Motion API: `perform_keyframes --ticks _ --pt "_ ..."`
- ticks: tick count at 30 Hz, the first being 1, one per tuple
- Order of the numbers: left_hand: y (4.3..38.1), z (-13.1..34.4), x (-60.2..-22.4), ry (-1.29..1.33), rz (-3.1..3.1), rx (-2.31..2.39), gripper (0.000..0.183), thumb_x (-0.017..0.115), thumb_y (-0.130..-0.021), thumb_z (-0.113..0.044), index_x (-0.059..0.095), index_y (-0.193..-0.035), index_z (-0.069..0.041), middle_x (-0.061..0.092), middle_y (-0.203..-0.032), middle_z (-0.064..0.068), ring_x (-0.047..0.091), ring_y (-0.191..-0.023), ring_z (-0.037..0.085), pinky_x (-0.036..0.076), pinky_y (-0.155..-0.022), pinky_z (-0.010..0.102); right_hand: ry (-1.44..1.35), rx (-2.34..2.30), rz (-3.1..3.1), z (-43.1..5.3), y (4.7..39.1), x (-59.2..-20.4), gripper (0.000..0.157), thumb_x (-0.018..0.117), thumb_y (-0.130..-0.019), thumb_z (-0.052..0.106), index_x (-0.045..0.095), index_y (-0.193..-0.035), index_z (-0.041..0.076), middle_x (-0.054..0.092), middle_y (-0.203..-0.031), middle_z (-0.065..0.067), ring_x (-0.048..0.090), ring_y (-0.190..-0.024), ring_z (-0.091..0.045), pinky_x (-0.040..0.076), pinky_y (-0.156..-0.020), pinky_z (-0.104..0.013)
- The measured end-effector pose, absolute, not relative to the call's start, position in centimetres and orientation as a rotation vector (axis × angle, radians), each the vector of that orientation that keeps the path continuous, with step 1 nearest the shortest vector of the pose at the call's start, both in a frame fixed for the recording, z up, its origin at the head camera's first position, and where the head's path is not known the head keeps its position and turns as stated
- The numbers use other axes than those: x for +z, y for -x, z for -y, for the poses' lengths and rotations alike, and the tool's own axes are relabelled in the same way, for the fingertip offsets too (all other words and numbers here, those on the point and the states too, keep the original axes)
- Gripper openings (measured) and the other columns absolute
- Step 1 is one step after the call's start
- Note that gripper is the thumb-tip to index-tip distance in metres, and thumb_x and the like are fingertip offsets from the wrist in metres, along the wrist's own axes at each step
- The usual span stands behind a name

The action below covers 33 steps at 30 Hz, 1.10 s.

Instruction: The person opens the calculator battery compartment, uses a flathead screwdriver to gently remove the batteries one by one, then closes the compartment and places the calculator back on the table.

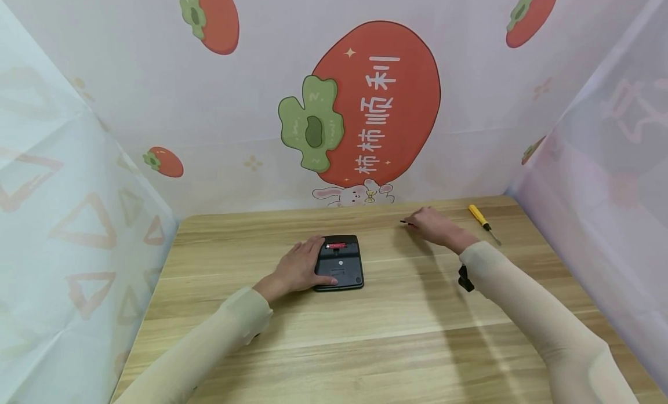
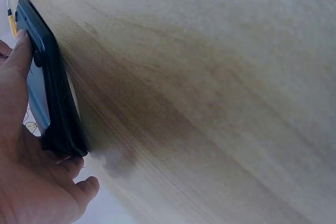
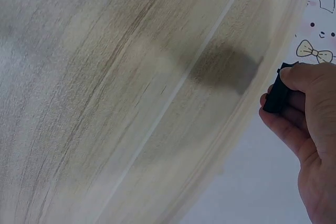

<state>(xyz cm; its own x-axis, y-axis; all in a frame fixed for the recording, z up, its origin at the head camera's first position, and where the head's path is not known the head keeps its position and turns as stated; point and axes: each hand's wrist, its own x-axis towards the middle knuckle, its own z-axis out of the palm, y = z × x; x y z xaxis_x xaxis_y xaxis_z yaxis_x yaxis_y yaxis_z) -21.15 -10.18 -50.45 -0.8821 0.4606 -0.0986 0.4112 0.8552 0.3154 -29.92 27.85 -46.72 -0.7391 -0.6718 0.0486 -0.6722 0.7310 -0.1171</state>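
Observation:
A black calculator (image 1: 348,272) lies face down on the wooden table, a red battery (image 1: 336,246) showing in the compartment at its far end. My left hand (image 1: 298,268) grips it from the left side, thumb on the near part and fingers at the far edge. In the left wrist view the thumb presses on the back of the calculator (image 2: 50,72). Right of the calculator and above the table, my right hand (image 1: 430,224) pinches a small black battery cover (image 3: 277,94) between thumb and fingers.
A screwdriver (image 1: 478,215) with a yellow handle lies at the back right of the table (image 1: 365,346), beyond the right hand. A printed white cloth (image 1: 250,114) hangs behind the table's far edge, and cloth sides rise at left and right.

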Motion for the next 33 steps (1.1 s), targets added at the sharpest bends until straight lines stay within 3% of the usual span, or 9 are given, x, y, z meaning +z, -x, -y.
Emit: perform_keyframes --ticks 14,25,33 --pt "21.2 10.2 -50.6 -0.675 -2.859 0.434 0.116 0.078 -0.085 -0.07 0.03 -0.165 -0.001 0.033 -0.171 0.017 0.034 -0.157 0.031 0.024 -0.13 0.053 -1.134 0.26 2.945 -29.1 30.1 -47.7 0.017 0.067 -0.098 -0.006 0.07 -0.084 0.003 0.068 -0.079 -0.003 0.045 -0.066 -0.013 0.043 -0.062 -0.032" --pt "21.2 10.2 -50.5 -0.685 -2.865 0.43 0.116 0.077 -0.085 -0.071 0.03 -0.165 -0.001 0.034 -0.17 0.017 0.036 -0.156 0.031 0.025 -0.13 0.053 -1.108 0.29 2.974 -29.8 30.2 -48.1 0.012 0.069 -0.097 -0.006 0.074 -0.091 0.003 0.074 -0.086 -0.006 0.048 -0.067 -0.013 0.043 -0.064 -0.032" --pt "21.2 10.2 -50.5 -0.674 -2.859 0.435 0.116 0.078 -0.085 -0.071 0.03 -0.165 -0.002 0.033 -0.17 0.016 0.036 -0.156 0.031 0.024 -0.13 0.053 -1.112 0.265 2.975 -30.1 30.3 -48.4 0.012 0.073 -0.095 -0.005 0.079 -0.103 0.002 0.079 -0.1 -0.009 0.065 -0.079 -0.014 0.058 -0.071 -0.04"
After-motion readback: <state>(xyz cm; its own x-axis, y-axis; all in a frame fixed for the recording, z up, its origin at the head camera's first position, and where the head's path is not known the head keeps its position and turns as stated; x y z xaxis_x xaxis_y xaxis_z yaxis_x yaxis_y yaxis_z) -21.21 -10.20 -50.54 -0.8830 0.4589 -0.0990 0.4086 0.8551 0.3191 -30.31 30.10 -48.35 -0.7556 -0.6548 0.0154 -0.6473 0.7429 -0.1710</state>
